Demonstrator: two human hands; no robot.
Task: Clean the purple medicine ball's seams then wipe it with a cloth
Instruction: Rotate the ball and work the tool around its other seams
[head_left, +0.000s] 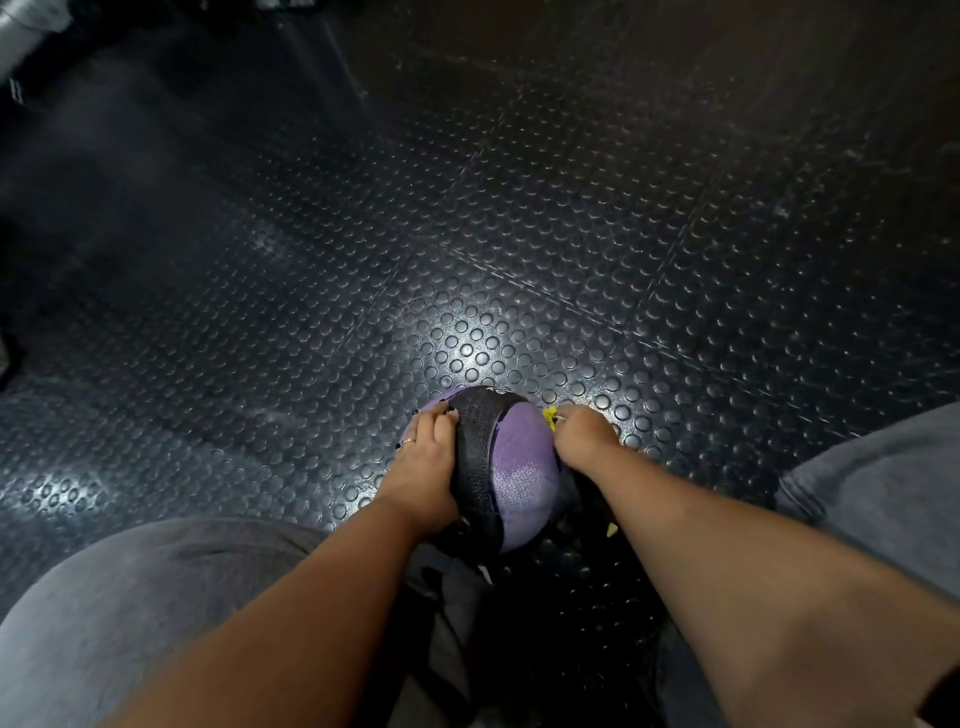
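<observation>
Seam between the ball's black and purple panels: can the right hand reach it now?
Probably yes. The right hand, holding a yellow item, sits at the medicine ball's right edge; only bare purple separates it from the seam.

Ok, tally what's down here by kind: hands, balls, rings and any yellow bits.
Hands: 2, left hand and right hand
Medicine ball: 1
Ring: 1
Yellow item in the right hand: 1
Yellow scrap under that forearm: 1
Total: 6

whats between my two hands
The ball: left hand on its black band, right hand pinching a yellow thing at its other side. Head view.
</observation>
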